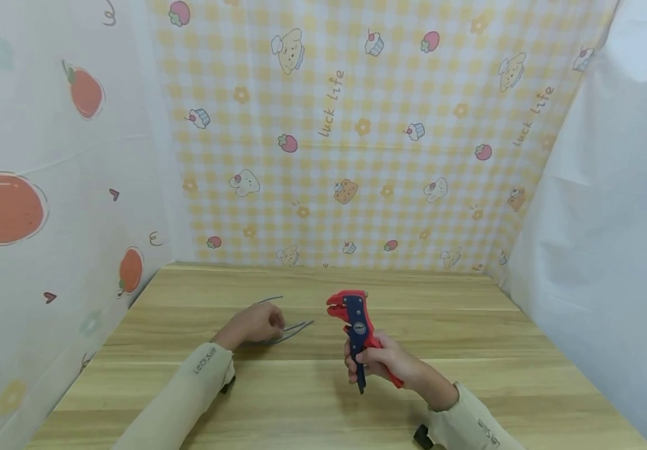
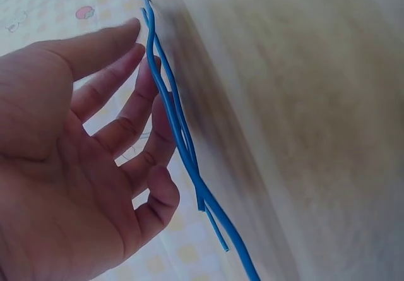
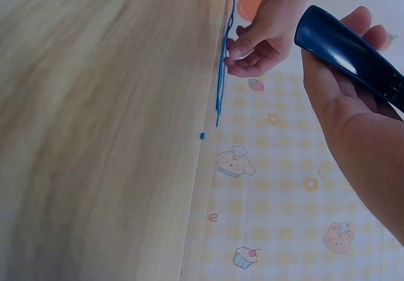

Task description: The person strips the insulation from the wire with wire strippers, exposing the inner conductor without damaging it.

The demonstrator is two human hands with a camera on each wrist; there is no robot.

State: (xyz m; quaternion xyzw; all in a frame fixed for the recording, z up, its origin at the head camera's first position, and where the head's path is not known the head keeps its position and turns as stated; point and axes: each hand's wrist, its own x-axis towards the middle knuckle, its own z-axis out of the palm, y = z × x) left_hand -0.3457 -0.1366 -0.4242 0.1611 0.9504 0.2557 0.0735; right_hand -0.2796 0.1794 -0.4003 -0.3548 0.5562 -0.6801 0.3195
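Note:
Thin blue wires (image 2: 201,186) lie along the wooden table on the left side, some crossing each other. My left hand (image 1: 258,322) is down at them, its fingers loosely bent and spread; in the left wrist view the wires run right past the fingertips, with none enclosed by the fingers. My right hand (image 1: 385,359) grips a red and dark blue wire stripper (image 1: 359,325) by its handles, held up over the table with its red jaws pointing left. In the right wrist view only a dark handle (image 3: 347,47) of it shows.
A tiny blue piece (image 3: 202,136) lies on the wooden table (image 1: 300,400) past the wire ends. A yellow checked cloth (image 1: 323,206) hangs behind the table, with a fruit-patterned cloth (image 1: 70,206) at the left and a white sheet (image 1: 604,219) at the right.

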